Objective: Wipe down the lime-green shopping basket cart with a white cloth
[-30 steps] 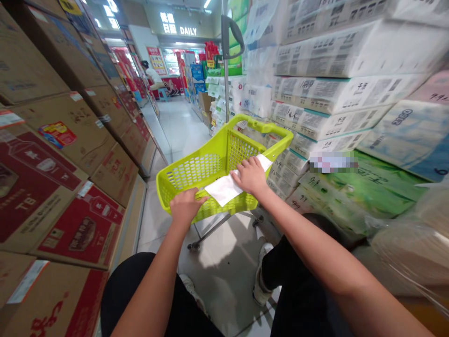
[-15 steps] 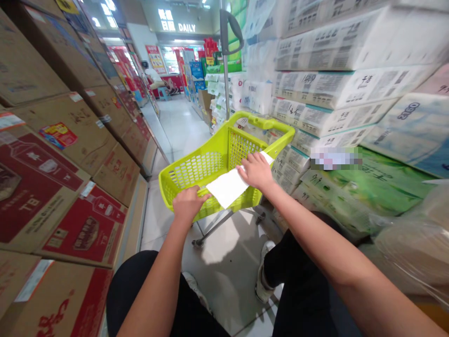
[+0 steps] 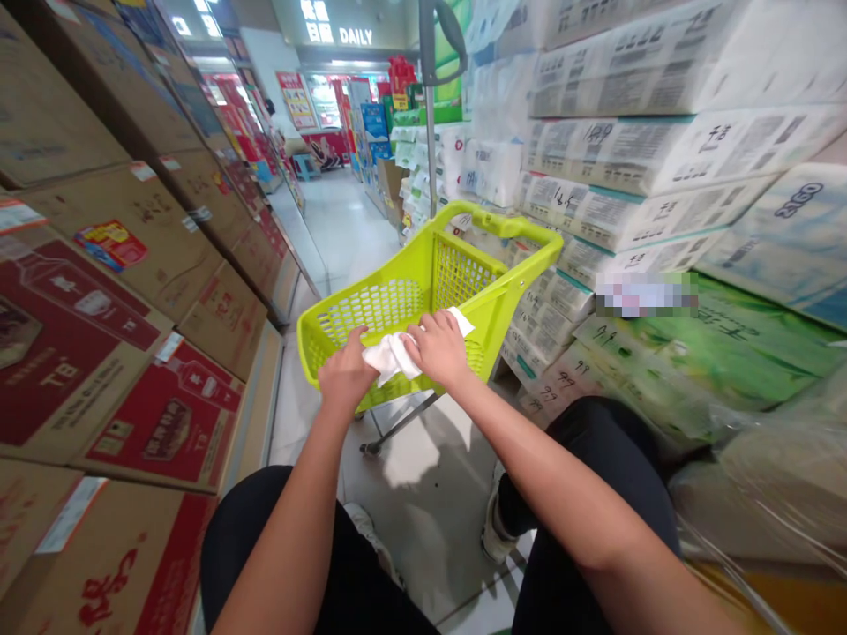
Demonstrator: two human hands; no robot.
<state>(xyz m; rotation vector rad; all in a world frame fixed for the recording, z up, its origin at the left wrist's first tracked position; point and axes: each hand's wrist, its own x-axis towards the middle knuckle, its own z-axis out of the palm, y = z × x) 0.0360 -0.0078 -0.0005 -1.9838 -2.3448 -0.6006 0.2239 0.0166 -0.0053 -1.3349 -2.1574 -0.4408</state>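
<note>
A yellow-green shopping cart (image 3: 463,265) with a perforated plastic basket stands in front of me. At the left part of its near rim is my left hand (image 3: 347,375), closed on the rim with the fingertips partly hidden. My right hand (image 3: 438,347) is closed on a crumpled white tissue (image 3: 392,356), pressing it against the same rim a little farther right. One end of the tissue pokes out past the right fingers, while its bunched part lies between my two hands.
Cardboard cartons (image 3: 165,414) line the left side. On the right, white tissue packs (image 3: 595,159) and green packs (image 3: 747,344) are stacked high. A metal pole with a dark grey handle (image 3: 442,44) rises behind the cart. Farther down the tiled aisle (image 3: 350,207), a person (image 3: 281,128) is near a blue stool (image 3: 305,166).
My right hand has slid left along the rim toward my left hand, and the tissue, flat before, is bunched up. My left hand stays on the rim, its thumb now raised.
</note>
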